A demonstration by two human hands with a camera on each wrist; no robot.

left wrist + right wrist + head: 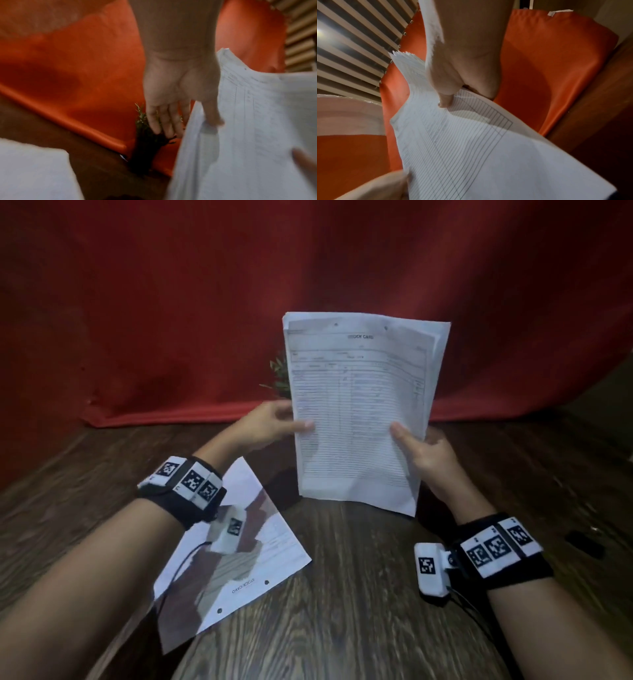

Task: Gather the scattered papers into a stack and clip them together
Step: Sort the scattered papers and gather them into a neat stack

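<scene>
It looks like a home room: a dark wooden table (342, 594), a red cloth backdrop (171, 302) across the upper frame, window blinds (351, 40) at upper left.

We read "STOCK CARD" atop the front sheet of the held stack (359, 405). Same heading, upside down, on the loose sheet (239, 559) lying on the tabletop (342, 611). Finer print is unreadable.

The bench (359, 594) is dark wood with a plain grain. One loose sheet (239, 563) lies flat on it at the near left, set askew, with two punched holes along its near edge. The held stack (359, 412) stands upright with its lower edge down at the bench top. A small plant (280, 374) stands at the back, against the red cloth (171, 320). A small dark thing (584, 542) lies at the right, too dim to name.
</scene>
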